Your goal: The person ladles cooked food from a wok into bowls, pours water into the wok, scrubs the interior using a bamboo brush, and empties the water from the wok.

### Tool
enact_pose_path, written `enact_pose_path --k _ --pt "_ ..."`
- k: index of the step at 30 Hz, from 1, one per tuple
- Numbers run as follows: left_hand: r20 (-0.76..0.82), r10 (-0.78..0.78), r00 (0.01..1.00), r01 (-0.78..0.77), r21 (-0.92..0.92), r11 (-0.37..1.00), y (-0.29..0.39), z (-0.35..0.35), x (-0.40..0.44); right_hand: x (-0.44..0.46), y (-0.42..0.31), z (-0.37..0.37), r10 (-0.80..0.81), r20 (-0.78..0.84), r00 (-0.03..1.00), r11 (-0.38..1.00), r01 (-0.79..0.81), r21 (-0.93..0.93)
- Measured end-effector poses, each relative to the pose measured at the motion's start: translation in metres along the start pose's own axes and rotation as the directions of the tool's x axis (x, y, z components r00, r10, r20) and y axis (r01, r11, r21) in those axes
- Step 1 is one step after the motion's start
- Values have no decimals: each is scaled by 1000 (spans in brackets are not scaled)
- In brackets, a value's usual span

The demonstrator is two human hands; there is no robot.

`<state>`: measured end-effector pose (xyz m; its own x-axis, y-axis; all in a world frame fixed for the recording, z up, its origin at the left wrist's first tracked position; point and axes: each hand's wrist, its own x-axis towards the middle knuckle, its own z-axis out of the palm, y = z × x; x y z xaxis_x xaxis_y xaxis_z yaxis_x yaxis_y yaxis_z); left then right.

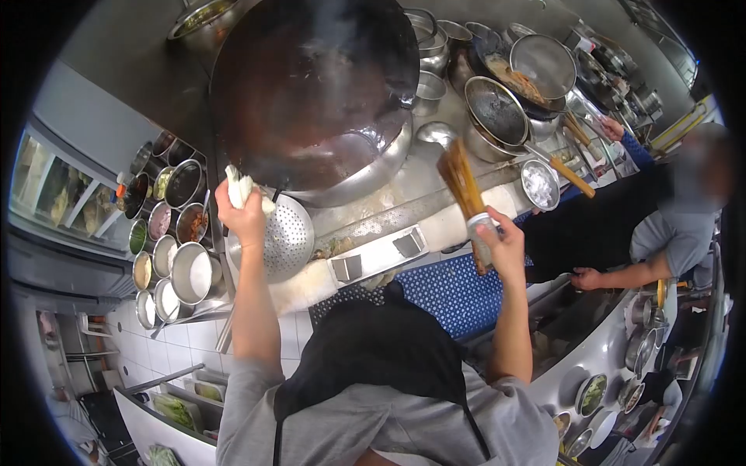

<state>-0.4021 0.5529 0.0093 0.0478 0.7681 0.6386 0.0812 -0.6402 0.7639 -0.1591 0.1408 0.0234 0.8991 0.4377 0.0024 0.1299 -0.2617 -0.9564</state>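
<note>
My left hand (247,216) is closed around a folded white cloth (239,186), close to the near-left rim of a big dark wok (311,101). Whether the cloth touches that rim I cannot tell. The wok's inside looks wet, with faint steam over it. Under my left wrist lies a round perforated strainer (286,237). In my right hand (503,247) is a bamboo wok brush (462,182), gripped at its bound middle, bristles pointing up and away. The brush is apart from the wok. A steel ladle (437,133) rests just beyond the bristles.
Metal pots of ingredients (192,272) crowd the left side. To the right are a wooden-handled strainer (497,113) on a pot and a bowl of clear liquid (539,185). A co-worker (660,210) stands at the right. A blue patterned mat (443,295) covers some floor.
</note>
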Motion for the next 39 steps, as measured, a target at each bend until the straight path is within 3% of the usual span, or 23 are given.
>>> enact_pose_path --k 1,2,4,5,9,10,12,13,16,19,22,24,25,28,32,34,36,38,39 --pt "-22 -2 1000 2 18 1000 -5 -3 -7 3 -6 9 9 18 1000 997 -8 -70" --pt "-44 -2 999 3 35 999 -8 -6 -14 5 -15 17 99 8 995 936 -91 -339" --pt "-63 -57 996 59 38 998 -16 -12 -29 20 11 47 -54 8 998 850 50 -525" --pt "-78 -87 993 89 27 996 -27 -13 -37 27 14 65 -13 31 999 797 29 -603" --pt "-69 -313 947 299 -166 940 -25 -18 -42 36 39 104 50 135 990 647 71 -759" --pt "-51 -375 926 357 -210 910 -19 -18 -39 40 50 101 -2 160 987 622 127 -773" --pt "-8 -511 860 488 -285 825 -5 -23 -27 40 75 84 -99 224 969 563 241 -791" --pt "10 -569 822 543 -312 780 0 -22 -19 39 93 70 -221 177 959 527 270 -806" --pt "45 -666 745 637 -347 689 2 -14 -5 19 109 37 -215 -73 974 609 75 -790" --pt "53 -737 674 694 -389 606 5 6 6 22 124 22 -100 -162 982 718 -42 -695" --pt "74 -777 625 712 -461 529 7 36 1 30 126 11 -68 -2 998 819 55 -572" --pt "71 -790 609 712 -487 505 11 61 -8 23 116 22 62 41 997 961 -49 -272" --pt "82 -799 596 713 -513 479 10 72 -14 11 53 31 266 44 963 958 -258 -127" --pt "122 -827 549 742 -526 415 -1 110 -34 54 25 49 94 97 991 979 -110 172" --pt "167 -847 505 748 -576 332 -5 140 -56 177 -64 65 -97 171 980 995 100 -4" --pt "129 -864 487 762 -546 348 3 147 -59 244 -99 77 9 178 984 994 11 -110" --pt "96 -875 474 778 -511 365 4 152 -61 339 -76 98 -119 137 983 922 161 -351" --pt "123 -861 493 765 -534 361 2 155 -61 369 -109 111 -25 110 994 896 71 -438" --pt "90 -886 455 777 -527 346 5 158 -57 379 -120 119 26 96 995 879 23 -477"
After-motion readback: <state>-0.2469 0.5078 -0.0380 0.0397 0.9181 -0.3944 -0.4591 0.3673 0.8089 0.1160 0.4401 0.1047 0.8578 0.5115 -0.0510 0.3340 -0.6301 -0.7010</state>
